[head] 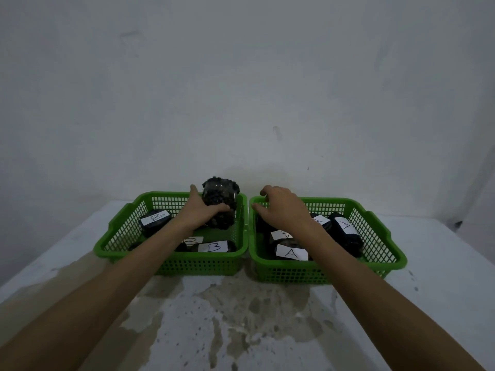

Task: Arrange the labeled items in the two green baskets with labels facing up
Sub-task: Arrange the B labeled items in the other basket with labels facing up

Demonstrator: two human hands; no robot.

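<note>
Two green baskets stand side by side on the table. In the left basket [171, 261] lie dark bags with white "B" labels facing up, one at the back left [154, 219] and one at the front [214, 247]. My left hand [205, 210] grips another dark bag [221, 202] held upright at the back of that basket; no label shows on it. The right basket [332, 271] holds dark bags with "A" labels facing up, one at the front [291, 252] and one at the right [345, 228]. My right hand [282, 207] hovers over its back left corner, fingers curled, holding nothing.
The baskets sit on a white table [241, 317] with a worn, stained patch in front of them. A plain white wall [241, 89] rises right behind the baskets. My forearms reach in from the bottom corners.
</note>
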